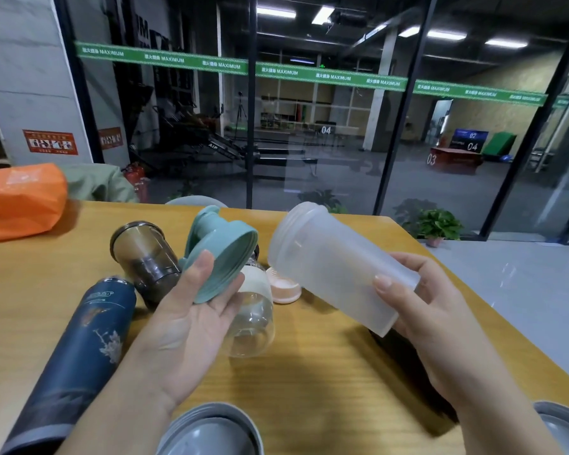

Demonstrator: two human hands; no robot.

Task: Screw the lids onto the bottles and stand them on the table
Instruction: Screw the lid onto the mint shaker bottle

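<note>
Left hand up, fingers curled round teal lid, underside facing bottle | right hand clamped on frosted bottle, tilted, mouth toward lid, just apart | both held above table, other bottles lying beneath.

Head view, close above table

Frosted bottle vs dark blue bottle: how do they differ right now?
The frosted bottle is translucent, open-mouthed and held tilted above the table by the right hand. The dark blue bottle is opaque with a printed pattern, lies on the table, untouched. The left hand holds the teal lid. Neither bottle stands upright.
</note>
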